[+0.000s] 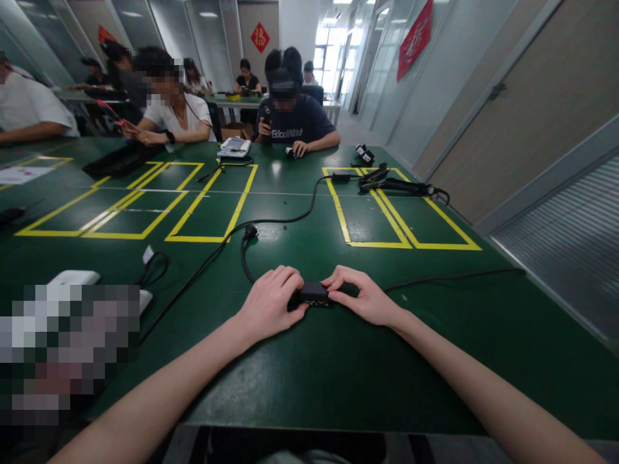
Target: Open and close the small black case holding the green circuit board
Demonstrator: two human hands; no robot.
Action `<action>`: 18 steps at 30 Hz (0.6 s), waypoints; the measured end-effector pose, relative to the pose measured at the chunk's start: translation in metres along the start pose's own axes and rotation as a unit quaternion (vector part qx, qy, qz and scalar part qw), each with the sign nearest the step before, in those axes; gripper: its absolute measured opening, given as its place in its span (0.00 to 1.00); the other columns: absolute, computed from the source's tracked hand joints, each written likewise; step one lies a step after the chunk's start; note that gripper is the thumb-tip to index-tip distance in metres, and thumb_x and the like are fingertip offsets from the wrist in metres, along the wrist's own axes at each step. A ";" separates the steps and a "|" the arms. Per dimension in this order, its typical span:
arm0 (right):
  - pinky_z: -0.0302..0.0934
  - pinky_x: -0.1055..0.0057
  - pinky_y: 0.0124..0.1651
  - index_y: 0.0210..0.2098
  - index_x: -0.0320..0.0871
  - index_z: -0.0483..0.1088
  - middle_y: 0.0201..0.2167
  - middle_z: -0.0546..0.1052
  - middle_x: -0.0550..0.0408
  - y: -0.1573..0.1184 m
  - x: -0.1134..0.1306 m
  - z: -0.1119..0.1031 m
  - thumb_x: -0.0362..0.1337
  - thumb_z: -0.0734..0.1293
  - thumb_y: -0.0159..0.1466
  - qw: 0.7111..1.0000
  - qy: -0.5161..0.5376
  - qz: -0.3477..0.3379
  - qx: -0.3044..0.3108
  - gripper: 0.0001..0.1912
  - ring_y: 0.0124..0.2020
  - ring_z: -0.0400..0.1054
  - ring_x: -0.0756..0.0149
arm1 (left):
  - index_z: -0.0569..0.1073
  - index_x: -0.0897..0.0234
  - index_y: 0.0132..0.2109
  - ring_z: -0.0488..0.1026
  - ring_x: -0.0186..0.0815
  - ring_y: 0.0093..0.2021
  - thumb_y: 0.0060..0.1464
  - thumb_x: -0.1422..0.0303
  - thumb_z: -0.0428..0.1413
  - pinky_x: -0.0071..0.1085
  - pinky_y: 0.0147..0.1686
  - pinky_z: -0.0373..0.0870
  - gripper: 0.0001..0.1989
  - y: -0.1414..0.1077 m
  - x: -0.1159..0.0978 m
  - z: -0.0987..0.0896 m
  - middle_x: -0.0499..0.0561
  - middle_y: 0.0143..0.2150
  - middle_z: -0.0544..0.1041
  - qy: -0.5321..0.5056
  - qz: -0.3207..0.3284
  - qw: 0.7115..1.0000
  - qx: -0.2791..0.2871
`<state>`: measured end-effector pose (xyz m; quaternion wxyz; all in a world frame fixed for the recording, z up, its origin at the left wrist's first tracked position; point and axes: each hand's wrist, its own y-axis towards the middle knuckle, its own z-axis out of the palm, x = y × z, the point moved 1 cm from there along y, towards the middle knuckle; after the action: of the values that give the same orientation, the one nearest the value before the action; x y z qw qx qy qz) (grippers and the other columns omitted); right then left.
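Note:
A small black power adapter (314, 292) with a cable at each end is held just above or on the green table, in front of me. My left hand (275, 299) wraps its left end, fingers over the top and thumb along the near side. With thumb and fingertips, my right hand (362, 295) pinches the right end, where a thin black cord (454, 276) runs off to the right. A thicker black cable with a plug (250, 232) curves away beyond my left hand. The joint between adapter and cables is hidden by my fingers.
Yellow tape rectangles (380, 245) mark the green table (300, 380). A long black cable (278, 220) crosses it to a black device with folded arms (396, 185). At left lie white objects, partly blurred. Across the table, a person (300, 122) holds a phone; others sit behind.

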<state>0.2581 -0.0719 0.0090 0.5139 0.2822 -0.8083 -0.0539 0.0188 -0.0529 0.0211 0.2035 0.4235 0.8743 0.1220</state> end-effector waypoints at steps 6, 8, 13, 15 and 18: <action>0.70 0.59 0.47 0.32 0.45 0.73 0.37 0.76 0.50 -0.002 0.000 0.001 0.44 0.68 0.69 1.000 -0.018 -0.015 0.013 0.12 0.42 0.75 0.60 | 0.70 0.62 0.54 0.75 0.44 0.47 0.53 0.71 0.59 0.40 0.48 0.71 0.20 -0.001 0.002 0.005 0.55 0.49 0.80 -0.029 -0.009 0.999 0.045; 0.70 0.59 0.48 0.32 0.45 0.73 0.37 0.76 0.51 -0.002 0.000 0.001 0.43 0.68 0.69 1.000 -0.020 -0.016 0.017 0.12 0.42 0.75 0.60 | 0.71 0.63 0.53 0.76 0.43 0.46 0.53 0.71 0.60 0.40 0.48 0.71 0.20 0.000 0.003 0.005 0.55 0.48 0.80 -0.030 -0.013 0.998 0.050; 0.71 0.60 0.48 0.32 0.45 0.73 0.36 0.75 0.52 -0.003 0.000 0.003 0.39 0.69 0.68 0.999 -0.026 -0.026 0.020 0.09 0.44 0.76 0.60 | 0.74 0.62 0.50 0.76 0.42 0.45 0.52 0.71 0.60 0.39 0.48 0.71 0.16 0.001 0.004 0.005 0.54 0.46 0.81 -0.034 -0.014 0.998 0.050; 0.71 0.60 0.48 0.32 0.45 0.73 0.36 0.74 0.52 -0.003 0.001 0.003 0.37 0.69 0.68 0.999 -0.029 -0.032 0.022 0.07 0.44 0.76 0.60 | 0.74 0.63 0.49 0.76 0.43 0.45 0.52 0.71 0.60 0.39 0.48 0.71 0.15 0.001 0.004 0.004 0.54 0.45 0.82 -0.033 -0.011 0.998 0.051; 0.71 0.60 0.49 0.36 0.45 0.75 0.36 0.74 0.53 -0.003 0.002 0.003 0.35 0.70 0.67 0.998 -0.042 -0.036 0.026 0.03 0.44 0.76 0.60 | 0.74 0.63 0.47 0.76 0.43 0.44 0.52 0.71 0.61 0.39 0.46 0.71 0.14 0.002 0.005 0.005 0.53 0.43 0.82 -0.034 -0.010 0.998 0.056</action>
<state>0.2567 -0.0760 0.0079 0.4694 0.3219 -0.8198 -0.0631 0.0192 -0.0475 0.0163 0.2107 0.4292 0.8764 0.0565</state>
